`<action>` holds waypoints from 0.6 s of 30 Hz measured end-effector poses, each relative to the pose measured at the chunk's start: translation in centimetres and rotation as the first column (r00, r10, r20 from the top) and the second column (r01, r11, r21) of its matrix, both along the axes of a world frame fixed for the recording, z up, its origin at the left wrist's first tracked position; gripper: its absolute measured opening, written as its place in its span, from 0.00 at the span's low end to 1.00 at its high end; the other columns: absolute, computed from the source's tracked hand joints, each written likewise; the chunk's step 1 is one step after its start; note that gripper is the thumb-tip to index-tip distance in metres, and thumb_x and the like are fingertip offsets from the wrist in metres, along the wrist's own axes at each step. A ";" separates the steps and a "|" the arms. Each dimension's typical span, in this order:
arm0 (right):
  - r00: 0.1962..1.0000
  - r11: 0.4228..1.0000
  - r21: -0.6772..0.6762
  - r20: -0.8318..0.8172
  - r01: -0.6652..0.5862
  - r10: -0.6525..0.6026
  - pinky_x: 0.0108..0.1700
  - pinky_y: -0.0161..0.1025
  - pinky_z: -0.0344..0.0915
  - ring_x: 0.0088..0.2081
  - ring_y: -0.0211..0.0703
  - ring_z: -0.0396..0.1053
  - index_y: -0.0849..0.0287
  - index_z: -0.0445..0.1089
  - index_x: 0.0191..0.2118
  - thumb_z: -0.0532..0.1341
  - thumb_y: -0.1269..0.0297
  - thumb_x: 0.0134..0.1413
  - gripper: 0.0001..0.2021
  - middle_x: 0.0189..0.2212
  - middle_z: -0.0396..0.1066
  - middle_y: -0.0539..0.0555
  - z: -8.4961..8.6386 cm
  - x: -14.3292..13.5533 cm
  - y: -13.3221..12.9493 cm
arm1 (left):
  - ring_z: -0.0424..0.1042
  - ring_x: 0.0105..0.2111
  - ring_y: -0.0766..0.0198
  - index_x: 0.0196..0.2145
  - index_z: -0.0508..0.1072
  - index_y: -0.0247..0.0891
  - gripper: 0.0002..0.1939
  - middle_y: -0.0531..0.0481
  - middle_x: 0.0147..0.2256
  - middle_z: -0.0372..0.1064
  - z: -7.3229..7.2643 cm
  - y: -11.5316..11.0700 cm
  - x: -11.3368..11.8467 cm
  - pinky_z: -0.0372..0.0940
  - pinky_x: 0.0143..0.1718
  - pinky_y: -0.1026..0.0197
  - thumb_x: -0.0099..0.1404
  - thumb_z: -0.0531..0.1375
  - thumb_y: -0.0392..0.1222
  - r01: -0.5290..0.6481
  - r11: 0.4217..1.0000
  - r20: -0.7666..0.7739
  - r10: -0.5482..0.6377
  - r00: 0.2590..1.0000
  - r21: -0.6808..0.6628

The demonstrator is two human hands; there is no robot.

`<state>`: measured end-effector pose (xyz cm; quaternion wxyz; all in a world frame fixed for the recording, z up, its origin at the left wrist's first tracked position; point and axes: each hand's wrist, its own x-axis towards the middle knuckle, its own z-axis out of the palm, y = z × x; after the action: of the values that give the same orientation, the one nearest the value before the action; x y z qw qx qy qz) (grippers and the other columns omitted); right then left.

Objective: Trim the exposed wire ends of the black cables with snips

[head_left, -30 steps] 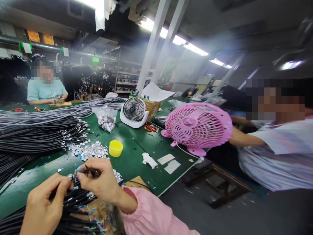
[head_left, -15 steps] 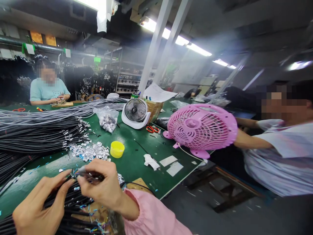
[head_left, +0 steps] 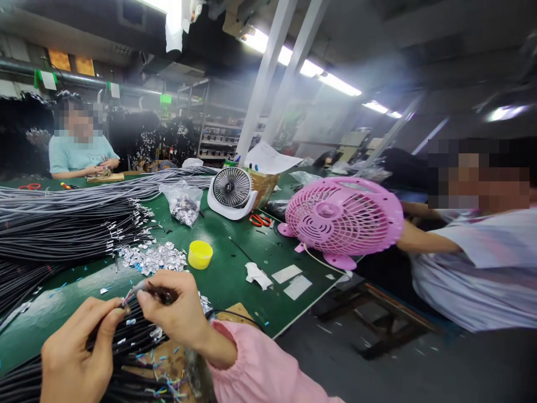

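Note:
My left hand pinches the end of a black cable between thumb and forefinger, where thin colored wires come out. Close beside it, the fingers of my right hand are closed around a dark tool, with a grey tip at the thumb touching those wires. The tool is mostly hidden in the palm. Below both hands lie black cables with stripped colored ends, partly over a brown board. A pile of silver foil scraps sits just beyond.
Bundled grey and black cables cover the left. Beyond the hands are a yellow cup, plastic bag, white fan, red-handled scissors and pink fan. One person sits across; another is at right.
My left hand has shifted slightly right and turned, and the colored wires between my hands show more clearly. My right hand has moved little. The view has shifted slightly.

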<state>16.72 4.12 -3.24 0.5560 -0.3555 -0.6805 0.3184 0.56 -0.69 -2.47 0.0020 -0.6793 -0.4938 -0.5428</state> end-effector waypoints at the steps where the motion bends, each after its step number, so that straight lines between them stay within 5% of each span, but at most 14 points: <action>1: 1.000 1.000 -0.002 -0.012 -0.006 0.006 0.21 0.34 0.55 0.19 0.34 0.58 0.57 0.76 0.24 0.65 0.65 0.49 0.07 0.18 0.68 0.47 0.1 0.0 0.0 | 0.74 0.20 0.66 0.32 0.81 0.46 0.14 0.56 0.26 0.78 -0.3 0.1 0.0 0.72 0.28 0.67 0.69 0.60 0.53 0.011 1.000 0.021 -0.011 1.000 -0.012; 5: 0.998 0.998 -0.051 -0.051 -0.045 0.042 0.21 0.33 0.57 0.20 0.34 0.58 0.56 0.76 0.24 0.68 0.61 0.48 0.07 0.18 0.67 0.47 0.2 0.1 -0.1 | 0.75 0.22 0.67 0.33 0.82 0.47 0.13 0.56 0.28 0.79 -0.9 0.2 0.1 0.71 0.28 0.68 0.69 0.60 0.53 0.030 1.000 0.035 -0.030 0.999 -0.003; 11: 0.992 0.985 -0.138 -0.085 -0.109 0.098 0.20 0.32 0.57 0.19 0.33 0.57 0.59 0.76 0.23 0.71 0.59 0.50 0.11 0.17 0.64 0.47 0.3 0.3 0.0 | 0.76 0.24 0.64 0.37 0.83 0.47 0.17 0.54 0.28 0.79 0.1 0.0 0.7 0.68 0.21 0.68 0.68 0.58 0.57 -0.009 0.997 0.068 0.015 0.998 -0.082; 18: 0.951 0.872 -0.383 -0.181 -0.304 0.252 0.21 0.29 0.55 0.21 0.32 0.58 0.59 0.75 0.25 0.67 0.66 0.47 0.04 0.18 0.65 0.44 1.9 -0.2 0.1 | 0.76 0.26 0.65 0.37 0.80 0.49 0.19 0.57 0.28 0.76 0.3 -0.4 1.0 0.72 0.30 0.68 0.63 0.63 0.66 0.122 0.972 0.364 -0.041 0.930 -0.201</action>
<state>16.49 4.26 -1.34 0.4599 -0.3408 -0.6072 0.5510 1.58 -1.07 -2.19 -0.1858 -0.5853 -0.5143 -0.5987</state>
